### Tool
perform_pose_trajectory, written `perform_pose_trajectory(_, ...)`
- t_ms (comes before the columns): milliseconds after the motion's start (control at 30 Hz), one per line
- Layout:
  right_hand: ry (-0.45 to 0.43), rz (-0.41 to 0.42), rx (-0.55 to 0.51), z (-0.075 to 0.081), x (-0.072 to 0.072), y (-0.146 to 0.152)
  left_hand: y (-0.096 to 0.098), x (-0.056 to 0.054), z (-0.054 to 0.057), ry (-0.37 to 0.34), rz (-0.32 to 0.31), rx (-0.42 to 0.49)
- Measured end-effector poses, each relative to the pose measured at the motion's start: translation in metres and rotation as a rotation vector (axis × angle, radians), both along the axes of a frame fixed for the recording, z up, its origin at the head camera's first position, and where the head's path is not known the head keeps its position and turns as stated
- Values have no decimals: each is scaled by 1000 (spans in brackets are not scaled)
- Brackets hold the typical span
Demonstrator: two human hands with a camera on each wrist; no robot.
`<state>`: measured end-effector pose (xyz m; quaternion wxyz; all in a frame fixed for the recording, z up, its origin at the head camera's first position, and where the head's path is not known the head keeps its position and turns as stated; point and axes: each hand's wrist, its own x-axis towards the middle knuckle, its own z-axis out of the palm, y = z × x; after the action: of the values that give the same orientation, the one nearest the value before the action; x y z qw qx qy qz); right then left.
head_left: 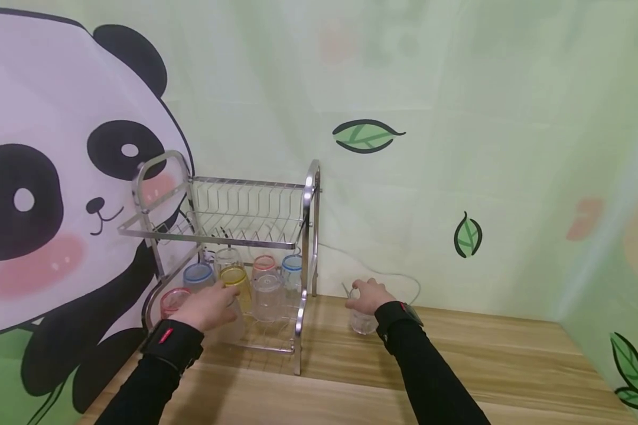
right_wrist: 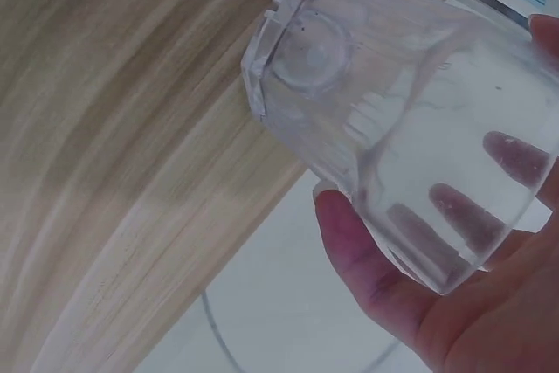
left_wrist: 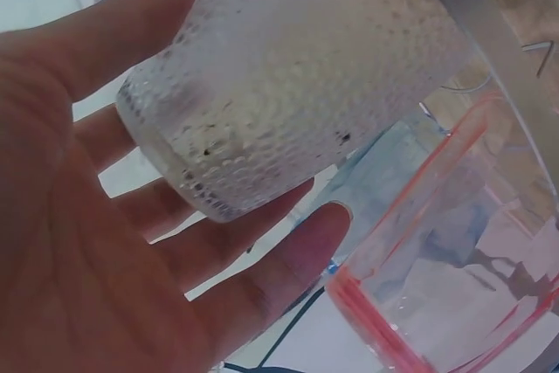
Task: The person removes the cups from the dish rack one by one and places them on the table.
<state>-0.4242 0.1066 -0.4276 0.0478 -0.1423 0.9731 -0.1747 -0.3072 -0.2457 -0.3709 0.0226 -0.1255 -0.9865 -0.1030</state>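
My left hand (head_left: pixel 207 307) is at the front of the metal dish rack's lower tier. In the left wrist view its fingers stretch behind a clear dimpled glass (left_wrist: pixel 288 85), with the thumb overlapping the glass's side. A red-rimmed glass (left_wrist: pixel 489 251) is just beyond the fingertips. Right of the rack, my right hand (head_left: pixel 371 296) grips a clear faceted glass (right_wrist: pixel 393 111) round its upper part. That glass is upright, its base close over the wooden table (head_left: pixel 457 354). Fingertips (right_wrist: pixel 463 211) show through its wall.
The two-tier dish rack (head_left: pixel 228 241) stands at the left against a printed backdrop. On its lower tier are blue-rimmed (head_left: pixel 198 274), yellow-rimmed (head_left: pixel 234 276) and red-rimmed (head_left: pixel 174 301) glasses, with several more beside them. A thin cord (head_left: pixel 372 268) runs along the wall behind my right hand.
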Motion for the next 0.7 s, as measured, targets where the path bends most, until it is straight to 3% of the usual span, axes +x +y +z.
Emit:
perform_pose_trajectory(333,54,2,-11,-7,11,6,2,-1,-15,25,-4,54)
perform_pose_trajectory(467,123,51,-16,-7,17,14,2,-1,-22,28,-8,91)
perform_pose_trajectory(700,184,143,-77,3,37,14,-3,-2,-34,121,-14,111)
